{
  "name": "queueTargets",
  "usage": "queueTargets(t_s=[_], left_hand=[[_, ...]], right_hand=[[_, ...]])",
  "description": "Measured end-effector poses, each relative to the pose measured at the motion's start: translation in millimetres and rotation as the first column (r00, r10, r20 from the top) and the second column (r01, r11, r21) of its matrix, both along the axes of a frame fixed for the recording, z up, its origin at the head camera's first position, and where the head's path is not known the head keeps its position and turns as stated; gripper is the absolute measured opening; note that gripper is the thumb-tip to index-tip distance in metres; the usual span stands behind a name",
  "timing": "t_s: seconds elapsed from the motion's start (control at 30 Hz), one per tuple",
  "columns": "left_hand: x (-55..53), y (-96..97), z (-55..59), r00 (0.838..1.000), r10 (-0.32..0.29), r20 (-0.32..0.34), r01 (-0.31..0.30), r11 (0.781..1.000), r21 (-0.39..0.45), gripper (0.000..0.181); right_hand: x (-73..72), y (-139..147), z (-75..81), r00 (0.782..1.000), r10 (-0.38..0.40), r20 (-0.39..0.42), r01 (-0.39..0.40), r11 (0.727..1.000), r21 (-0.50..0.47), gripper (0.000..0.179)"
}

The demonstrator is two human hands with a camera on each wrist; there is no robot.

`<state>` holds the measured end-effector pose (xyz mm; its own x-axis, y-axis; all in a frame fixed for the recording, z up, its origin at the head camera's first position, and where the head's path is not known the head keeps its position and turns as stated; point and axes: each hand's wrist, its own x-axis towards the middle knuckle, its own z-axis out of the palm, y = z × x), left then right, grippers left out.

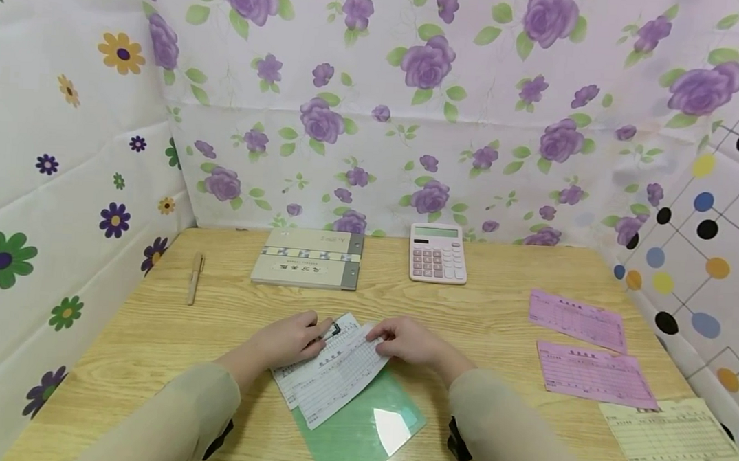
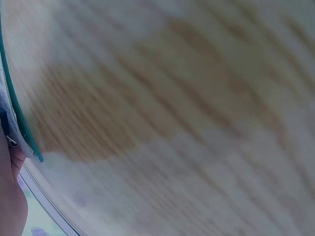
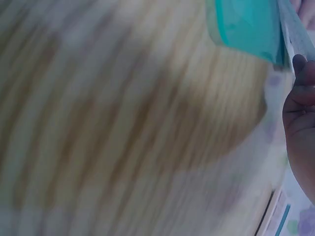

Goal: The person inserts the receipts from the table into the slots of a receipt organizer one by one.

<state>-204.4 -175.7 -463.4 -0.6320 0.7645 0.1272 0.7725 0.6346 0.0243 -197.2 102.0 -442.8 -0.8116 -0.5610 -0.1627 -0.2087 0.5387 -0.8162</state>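
A translucent green clipboard [image 1: 370, 413] with a black clip [image 1: 334, 331] lies askew at the front of the table. White printed forms [image 1: 338, 380] overlap on it, covering much of its upper part. My left hand [image 1: 293, 340] grips the clipboard's upper end beside the clip; its fingers are partly hidden in the left wrist view. With thumb and fingers, my right hand [image 1: 411, 342] pinches the upper right corner of the top form. The right wrist view shows the right hand [image 3: 302, 123] only at its edge, by the paper and green board.
Two pink forms [image 1: 595, 374] and a pale yellow form [image 1: 673, 436] lie to the right. A pink calculator [image 1: 438, 254] and a banded stack of ledger booklets [image 1: 308, 259] stand at the back. A tan pen [image 1: 195, 278] lies left. Patterned cloth walls [image 1: 372, 169] bound the table.
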Motion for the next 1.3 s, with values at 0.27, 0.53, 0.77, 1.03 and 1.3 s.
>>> queueTargets(t_s=[0.27,0.53,0.77,1.03,1.3], left_hand=[[-0.5,-0.1,-0.3,0.991,-0.061,-0.123,0.061,0.998,-0.002,0.045],[-1.2,3.2,1.0,0.986,-0.075,-0.150,0.074,0.997,-0.012,0.043],[2.0,7.5,8.8,0.999,0.042,0.016,-0.040,0.995,-0.093,0.044],[5.6,11.0,12.6,0.976,0.127,0.178,-0.097,0.980,-0.172,0.047],[4.0,9.1,13.7,0.990,0.079,0.114,-0.062,0.988,-0.141,0.045]], right_hand=[[3.1,-27.5,-6.6,0.999,0.009,-0.040,-0.008,1.000,0.021,0.022],[8.1,-41.9,-11.0,0.988,-0.091,-0.123,0.104,0.990,0.100,0.025],[12.2,-48.5,-13.7,0.966,-0.085,-0.243,0.141,0.964,0.224,0.029],[15.4,-53.6,-18.1,0.951,-0.092,-0.294,0.168,0.955,0.244,0.032],[10.6,-59.4,-14.7,0.934,-0.114,-0.339,0.214,0.938,0.273,0.035]])
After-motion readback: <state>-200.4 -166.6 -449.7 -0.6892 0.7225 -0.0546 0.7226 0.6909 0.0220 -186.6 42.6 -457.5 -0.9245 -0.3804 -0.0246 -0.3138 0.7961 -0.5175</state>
